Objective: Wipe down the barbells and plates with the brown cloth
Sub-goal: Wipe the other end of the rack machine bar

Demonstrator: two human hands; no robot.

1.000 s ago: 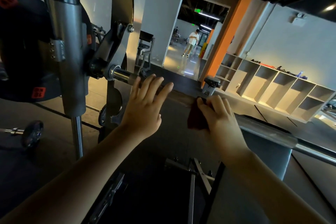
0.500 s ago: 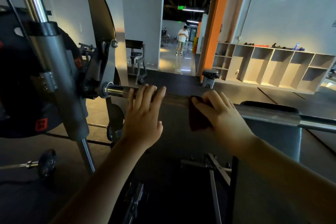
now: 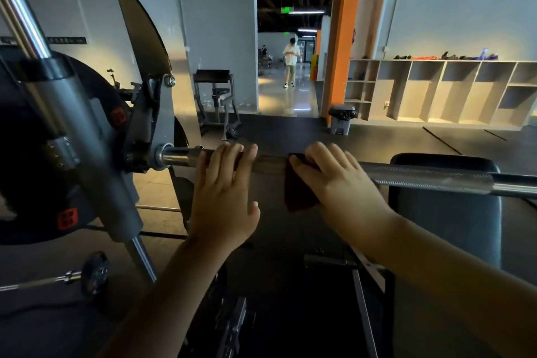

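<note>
Gym bay, at the rack (image 3: 96, 154): barbell (image 3: 430, 177) lies racked, judged heavy and rigid, best wiped in place; right grip (image 3: 340, 183) curls round the limp brown cloth (image 3: 297, 192) on its shaft, left grip (image 3: 223, 197) rests flat-fingered alongside, holding nothing.

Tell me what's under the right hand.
The brown cloth, draped over the bar and held there by the right hand. The bar's stretch beneath the cloth is hidden.
</note>
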